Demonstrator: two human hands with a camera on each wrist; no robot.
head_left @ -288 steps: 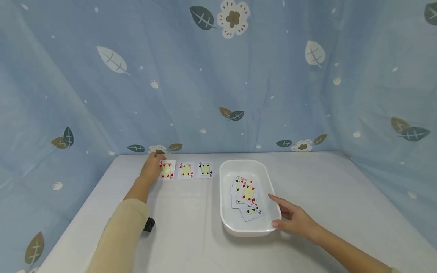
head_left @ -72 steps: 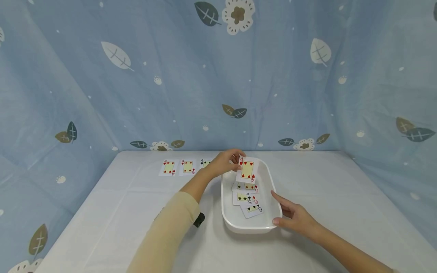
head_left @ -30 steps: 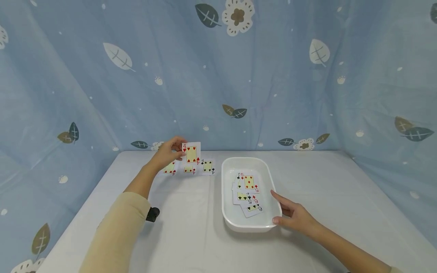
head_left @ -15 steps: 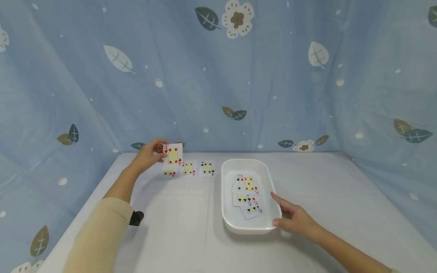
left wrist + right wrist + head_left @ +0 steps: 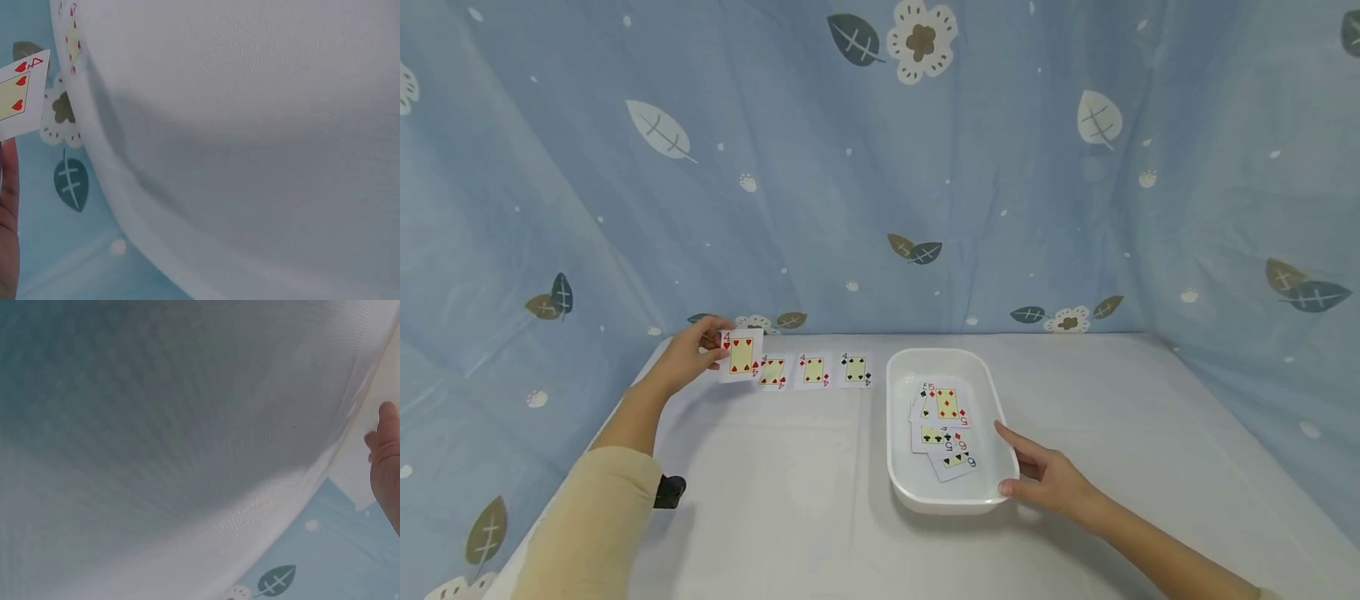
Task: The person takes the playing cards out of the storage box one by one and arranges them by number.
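Nearest, the left sleeve (image 5: pixel 587 521) and the right forearm (image 5: pixel 1157 542) were cut off by the lower edge. A black object (image 5: pixel 670 492) showed beside the sleeve, partly hidden and too vague to name.

The right hand (image 5: pixel 1052 483) held the right side of the white tub (image 5: pixel 951 500), thumb at its near corner and forefinger at the rim; its remaining fingers were mostly hidden. The right wrist view cut off both hand and tub. The tub stood on the white worktop (image 5: pixel 790 475), its long axis running near to far. Inside, the card with five diamonds (image 5: pixel 947 402) lay over others, whose faces were largely covered; the nearest, a black-suited one, could have been a 6 or a 9.

Farther off on the left, the left hand (image 5: pixel 689 355) pinched the held card (image 5: pixel 741 356), a four of hearts, by its left edge. Its printed face was turned to the wearer, its long axis running roughly near to far. The left wrist view cropped it to two large hearts and a corner index.

Just right of it lay a row: another four of hearts (image 5: pixel 772 372), its left edge hidden behind the held card, a four of diamonds (image 5: pixel 812 371) and a black four (image 5: pixel 855 370). Half a second earlier, the held card had covered the upper part of that row's leftmost card; it had since shifted left and slightly nearer. The patterned curtain (image 5: pixel 850 167) hung farthest.
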